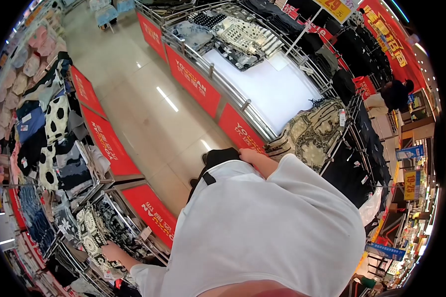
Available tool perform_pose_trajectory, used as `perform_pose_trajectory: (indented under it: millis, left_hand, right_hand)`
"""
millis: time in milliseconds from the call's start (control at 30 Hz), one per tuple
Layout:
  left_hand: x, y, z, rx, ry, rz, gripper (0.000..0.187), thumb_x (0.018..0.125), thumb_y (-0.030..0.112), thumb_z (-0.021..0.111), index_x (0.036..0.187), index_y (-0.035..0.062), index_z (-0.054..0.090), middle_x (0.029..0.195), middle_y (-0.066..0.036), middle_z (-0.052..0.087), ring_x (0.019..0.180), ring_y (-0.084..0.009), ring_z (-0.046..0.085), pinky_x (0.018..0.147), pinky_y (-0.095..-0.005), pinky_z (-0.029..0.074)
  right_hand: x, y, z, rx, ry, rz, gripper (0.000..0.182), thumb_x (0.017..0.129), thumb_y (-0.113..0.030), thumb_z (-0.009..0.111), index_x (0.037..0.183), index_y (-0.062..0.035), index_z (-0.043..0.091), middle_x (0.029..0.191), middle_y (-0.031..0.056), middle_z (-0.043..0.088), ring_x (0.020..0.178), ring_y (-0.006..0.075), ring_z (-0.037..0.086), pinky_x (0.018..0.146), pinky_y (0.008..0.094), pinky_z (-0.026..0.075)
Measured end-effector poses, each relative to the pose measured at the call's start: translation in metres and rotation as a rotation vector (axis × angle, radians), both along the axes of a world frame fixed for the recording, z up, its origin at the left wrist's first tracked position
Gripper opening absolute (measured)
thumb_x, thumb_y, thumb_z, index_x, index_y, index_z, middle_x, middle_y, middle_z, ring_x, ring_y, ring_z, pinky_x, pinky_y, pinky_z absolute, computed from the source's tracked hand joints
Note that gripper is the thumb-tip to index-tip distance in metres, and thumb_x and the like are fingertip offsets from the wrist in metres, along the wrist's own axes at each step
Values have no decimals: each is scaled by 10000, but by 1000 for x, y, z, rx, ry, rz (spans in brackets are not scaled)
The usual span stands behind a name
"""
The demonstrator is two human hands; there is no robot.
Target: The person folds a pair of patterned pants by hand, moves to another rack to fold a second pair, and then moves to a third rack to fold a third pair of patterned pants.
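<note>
At the lower left, my left hand (113,251) is on a black-and-white patterned garment (93,237) in a rack, its fingers bent over the fabric. Dark patterned clothes (118,218) hang right beside it. My right hand (249,156) is by my hip, close to my black trousers (220,157), with its fingers curled in; whatever is inside them is hidden. In the view it overlaps the lower edge of a red sign panel (238,129) on the display stand.
The stand's white top (267,91) carries folded patterned clothes (243,32) and a beige patterned garment (309,131). Metal rails edge it. A tiled aisle (148,99) runs ahead between this stand and the left racks (59,119). A person (394,94) is at the far right.
</note>
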State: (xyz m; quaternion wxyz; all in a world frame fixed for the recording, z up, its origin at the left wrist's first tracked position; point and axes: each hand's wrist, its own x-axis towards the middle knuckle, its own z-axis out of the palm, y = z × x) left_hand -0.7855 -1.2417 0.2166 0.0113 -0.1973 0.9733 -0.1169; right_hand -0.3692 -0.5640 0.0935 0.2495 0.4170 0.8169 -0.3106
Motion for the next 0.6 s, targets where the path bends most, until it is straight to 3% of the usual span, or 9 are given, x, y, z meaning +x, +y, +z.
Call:
perform_pose_trajectory:
  millis: [67, 133, 200, 300, 333, 400, 533, 567, 600]
  left_hand:
    - [-1, -6, -6, -4, -12, 10, 469, 988, 419, 558, 1202, 17, 671, 1125, -207, 696, 961, -387, 705, 788, -521, 592]
    - [-4, -16, -22, -50, 138, -44, 465, 942, 449, 630, 1090, 20, 732, 1021, -181, 740, 903, -389, 727, 752, -530, 589]
    - [-1, -18, -23, -61, 153, -61, 445, 951, 412, 625, 1134, 18, 715, 1035, -178, 738, 909, -381, 727, 762, -516, 591]
    - [0, -27, -26, -29, 21, -85, 492, 1030, 297, 507, 1466, 71, 523, 1327, -186, 644, 1045, -356, 689, 861, -515, 572]
    - [0, -34, -23, -31, 26, -74, 492, 1030, 297, 507, 1466, 71, 523, 1327, -186, 644, 1045, -356, 689, 861, -515, 572]
    - [-1, -38, -10, 250, -65, 82, 524, 1030, 255, 505, 1520, 74, 459, 1396, -169, 611, 1052, -347, 686, 859, -506, 563]
    - [-35, -54, -13, 302, -318, 175, 547, 1025, 227, 519, 1542, 74, 429, 1468, -168, 557, 1053, -344, 680, 883, -496, 556]
    - [-22, 1, 28, 226, -339, 137, 541, 1026, 234, 522, 1534, 68, 440, 1422, -169, 590, 1046, -360, 676, 898, -499, 548]
    - [-17, 21, 29, 217, -328, 139, 541, 1026, 234, 522, 1534, 68, 440, 1422, -169, 590, 1046, -360, 676, 898, -499, 548]
  right_hand:
    - [1, 2, 1, -6, -7, -13, 389, 938, -277, 555, 1233, -48, 666, 1201, 228, 692, 1152, 394, 644, 989, 481, 494]
    - [2, 3, -8, -1, 9, 1, 397, 936, -287, 558, 1227, -39, 664, 1192, 236, 692, 1149, 396, 645, 987, 485, 495]
    - [1, 7, -17, 2, 29, 28, 405, 934, -296, 561, 1221, -29, 662, 1182, 244, 691, 1146, 398, 646, 984, 489, 495]
    - [-11, 15, -14, 13, -52, 67, 406, 922, -288, 569, 1201, -11, 668, 1172, 254, 691, 1136, 404, 650, 986, 484, 497]
    - [-18, 19, -12, 12, -46, 77, 406, 922, -288, 569, 1201, -11, 668, 1172, 254, 691, 1136, 404, 650, 986, 484, 497]
    - [-26, 31, -13, 6, -25, 75, 368, 916, -257, 573, 1178, -25, 685, 1169, 245, 695, 1136, 392, 653, 984, 476, 501]
    - [-53, 52, 2, 56, 72, 47, 325, 915, -238, 577, 1142, -46, 708, 1134, 222, 713, 1101, 378, 669, 964, 471, 515]
    - [-61, 59, 0, 92, 141, -1, 311, 920, -239, 576, 1127, -52, 714, 1114, 211, 720, 1080, 374, 676, 952, 470, 521]
    - [-70, 67, -2, 127, 210, -53, 299, 925, -240, 575, 1112, -59, 721, 1094, 200, 728, 1059, 371, 683, 939, 469, 528]
